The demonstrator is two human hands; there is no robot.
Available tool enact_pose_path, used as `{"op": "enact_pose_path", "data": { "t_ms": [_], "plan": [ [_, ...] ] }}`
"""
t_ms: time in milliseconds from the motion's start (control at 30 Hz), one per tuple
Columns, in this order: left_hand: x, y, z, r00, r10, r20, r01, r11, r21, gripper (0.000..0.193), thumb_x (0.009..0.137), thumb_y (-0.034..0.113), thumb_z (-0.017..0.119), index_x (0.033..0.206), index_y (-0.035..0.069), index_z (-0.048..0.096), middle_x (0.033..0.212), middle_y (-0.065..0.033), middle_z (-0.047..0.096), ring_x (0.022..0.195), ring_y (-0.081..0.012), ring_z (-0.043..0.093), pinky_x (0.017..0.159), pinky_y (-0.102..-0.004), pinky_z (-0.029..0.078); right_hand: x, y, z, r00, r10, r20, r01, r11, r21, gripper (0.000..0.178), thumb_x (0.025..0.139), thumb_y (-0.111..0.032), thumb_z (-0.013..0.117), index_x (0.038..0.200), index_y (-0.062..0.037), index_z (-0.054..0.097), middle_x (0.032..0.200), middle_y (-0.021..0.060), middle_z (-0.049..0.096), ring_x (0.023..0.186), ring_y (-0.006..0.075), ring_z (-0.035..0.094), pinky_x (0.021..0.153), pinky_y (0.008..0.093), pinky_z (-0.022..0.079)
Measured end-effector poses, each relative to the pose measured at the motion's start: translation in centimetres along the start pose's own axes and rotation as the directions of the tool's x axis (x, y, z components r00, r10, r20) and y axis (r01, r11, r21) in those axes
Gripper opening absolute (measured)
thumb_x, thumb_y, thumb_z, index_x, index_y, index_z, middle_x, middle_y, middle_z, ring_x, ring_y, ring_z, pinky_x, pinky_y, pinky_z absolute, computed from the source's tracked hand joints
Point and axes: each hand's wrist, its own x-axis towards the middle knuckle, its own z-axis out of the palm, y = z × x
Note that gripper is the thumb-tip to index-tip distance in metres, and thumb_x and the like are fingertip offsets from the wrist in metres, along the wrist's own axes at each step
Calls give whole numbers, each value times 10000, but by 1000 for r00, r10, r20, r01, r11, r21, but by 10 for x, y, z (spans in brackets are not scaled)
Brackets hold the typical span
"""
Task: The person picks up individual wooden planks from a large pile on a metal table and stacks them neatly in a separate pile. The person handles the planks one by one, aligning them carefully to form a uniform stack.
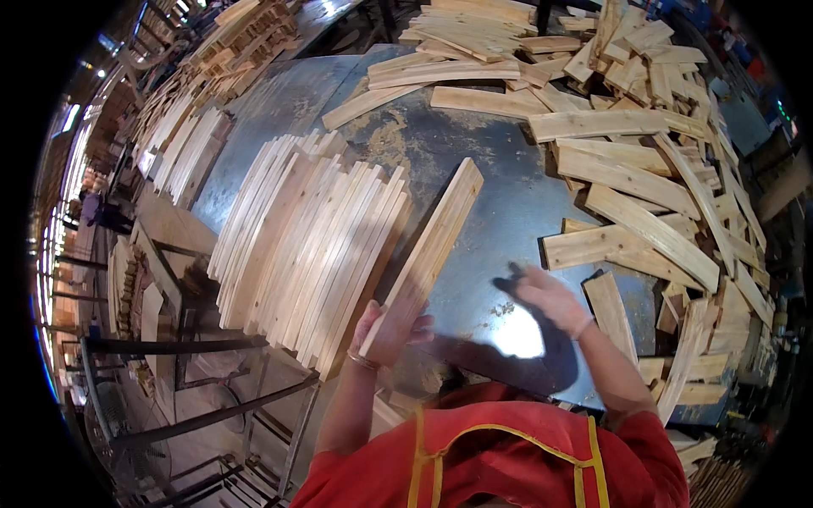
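Note:
My left hand (394,332) is closed round the near end of a long pale wooden board (442,229). The board is tilted on its narrow side and points away from me over the metal tabletop (500,207). Just left of it stands a row of similar boards on edge (309,245), packed side by side. Over the table to the right, my right hand (549,298) is blurred, with its fingers stretched out and dark at the tips. Nothing shows in it. A short board (610,317) lies just to its right.
A loose heap of boards (644,195) covers the table's right side. More boards (461,74) lie at the far edge, and another row (193,157) stands at the far left. A metal frame (212,415) stands at the near left. Sawdust (377,140) is scattered on the tabletop.

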Motion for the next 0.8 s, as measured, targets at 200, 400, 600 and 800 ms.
{"op": "enact_pose_path", "data": {
  "t_ms": [200,400,600,800],
  "plan": [
    [-31,-5,10,973,-81,-214,178,854,489,794,872,273,805,1530,-3,457,1261,-202,704,1042,-319,754,946,-450,621,71,5,164,989,125,-76,-66,845,531,948,1005,-471,684,1664,-3,189,1240,120,654,1070,205,644,918,367,562],
    [-62,-20,44,849,526,48,352,-631,691,727,827,247,793,1466,9,539,1423,-225,595,1305,-386,588,1074,-519,487,119,-20,224,974,128,185,-60,940,-335,795,1013,-551,578,1483,81,472,1354,305,669,1239,420,673,1046,438,514],
    [-30,-35,53,838,520,168,322,-718,616,809,775,235,831,1491,18,524,1545,-250,488,1447,-452,446,1178,-556,386,100,-68,168,929,-51,367,218,876,-430,553,960,-404,639,1379,-48,580,1360,242,677,1276,398,645,1046,475,506],
    [30,-73,55,914,370,166,195,-760,620,818,783,297,837,1488,20,532,1548,-265,483,1458,-457,435,1169,-584,374,13,2,-169,812,-272,-516,-335,506,-795,570,824,-218,718,1375,-121,609,1400,187,629,1303,361,589,1052,479,486]
  ]
}}
